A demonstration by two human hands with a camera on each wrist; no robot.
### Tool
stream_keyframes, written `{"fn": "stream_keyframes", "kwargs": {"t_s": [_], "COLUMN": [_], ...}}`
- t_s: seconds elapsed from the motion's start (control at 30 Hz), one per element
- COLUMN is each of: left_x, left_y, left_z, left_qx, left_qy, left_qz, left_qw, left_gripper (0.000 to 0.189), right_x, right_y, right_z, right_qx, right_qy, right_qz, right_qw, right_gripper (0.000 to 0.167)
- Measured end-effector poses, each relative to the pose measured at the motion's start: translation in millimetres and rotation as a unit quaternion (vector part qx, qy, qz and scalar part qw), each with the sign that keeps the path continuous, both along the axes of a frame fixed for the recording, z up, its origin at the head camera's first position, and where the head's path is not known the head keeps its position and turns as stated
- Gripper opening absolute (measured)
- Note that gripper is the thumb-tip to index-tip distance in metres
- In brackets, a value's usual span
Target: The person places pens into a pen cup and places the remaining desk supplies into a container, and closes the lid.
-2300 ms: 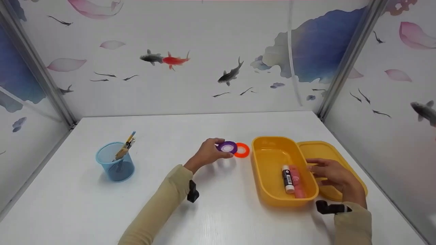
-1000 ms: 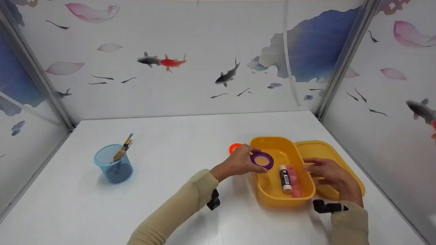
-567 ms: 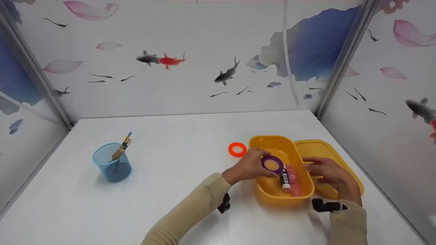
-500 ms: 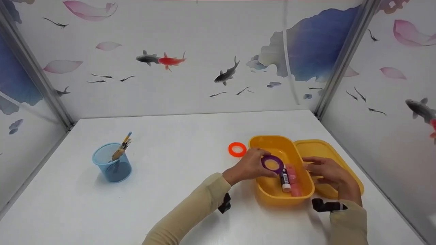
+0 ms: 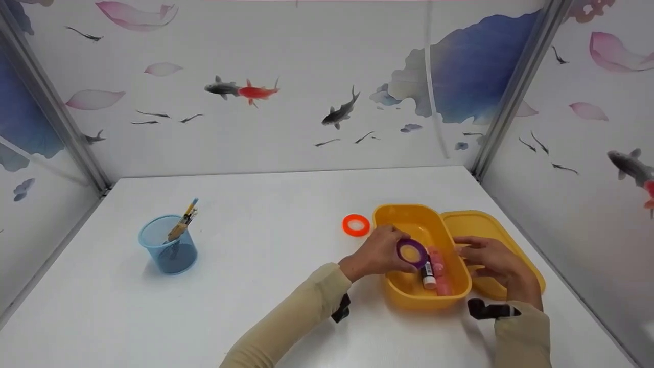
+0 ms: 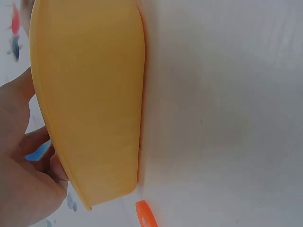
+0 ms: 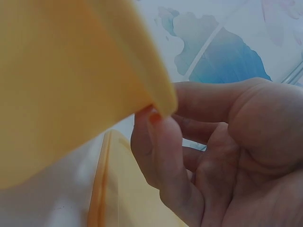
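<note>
My left hand (image 5: 378, 251) reaches over the near left side of the yellow box (image 5: 401, 298) and holds a purple roll of tape (image 5: 422, 260) by its edge, tilted, inside the box. Below the roll, a glue stick (image 5: 429, 282) with a white cap lies on the box floor. Beside it is a pink object (image 5: 443, 287) whose kind I cannot tell. My right hand (image 5: 498, 260) pinches the box's right rim; the right wrist view shows its fingers (image 7: 165, 146) bent at that rim. In the left wrist view the box wall hides the roll.
An orange roll of tape (image 5: 355, 225) lies left of the box. The yellow lid (image 5: 472, 220) lies flat to the right, partly under my right hand. A blue mesh pen cup (image 5: 176, 258) holding brushes and a pencil stands far left. Printed walls enclose the white table (image 5: 245, 306).
My left hand has carried the purple roll from beside the orange one rightward over the rim and down into the box. My right hand stays at the right rim.
</note>
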State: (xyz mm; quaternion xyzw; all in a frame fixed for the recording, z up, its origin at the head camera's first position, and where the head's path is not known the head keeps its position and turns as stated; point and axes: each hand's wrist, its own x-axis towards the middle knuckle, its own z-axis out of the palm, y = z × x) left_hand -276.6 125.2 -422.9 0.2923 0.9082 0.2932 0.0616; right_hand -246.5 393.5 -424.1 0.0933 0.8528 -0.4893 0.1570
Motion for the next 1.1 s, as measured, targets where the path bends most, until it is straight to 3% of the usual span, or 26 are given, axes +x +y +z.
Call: {"fn": "stream_keyframes", "kwargs": {"t_s": [0.23,0.33,0.5,0.67,0.9,1.1], "left_x": [-0.5,-0.9,-3.9,-9.6,-24.1,-46.6], "left_y": [2.1,0.8,-6.3,-18.4,-38.7,-52.3], "left_z": [-1.2,0.6,1.5,-3.6,-7.3,-2.2], "left_qx": [-0.048,-0.053,0.011,0.079,0.132,0.171], "left_qy": [0.034,0.031,0.001,-0.005,0.018,0.041], "left_qz": [-0.01,-0.01,-0.005,-0.004,0.008,0.018], "left_qw": [0.9982,0.9981,0.9999,0.9968,0.9911,0.9842], "left_gripper": [0.075,0.08,0.079,0.072,0.062,0.057], "right_x": [-1.5,-1.8,-0.9,-0.4,-1.2,-0.4], "right_y": [1,1,1,1,0,1], "right_z": [-1.1,-1.1,-0.7,-0.3,-0.6,0.0], "right_qx": [0.001,-0.001,-0.006,-0.004,-0.006,-0.003], "right_qy": [-0.008,-0.009,-0.008,-0.004,-0.009,-0.014], "right_qz": [-0.003,-0.003,-0.004,0.002,0.0,-0.005], "right_qw": [1.0,1.0,0.9999,1.0,0.9999,0.9999], "right_gripper": [0.069,0.07,0.071,0.071,0.07,0.071]}}
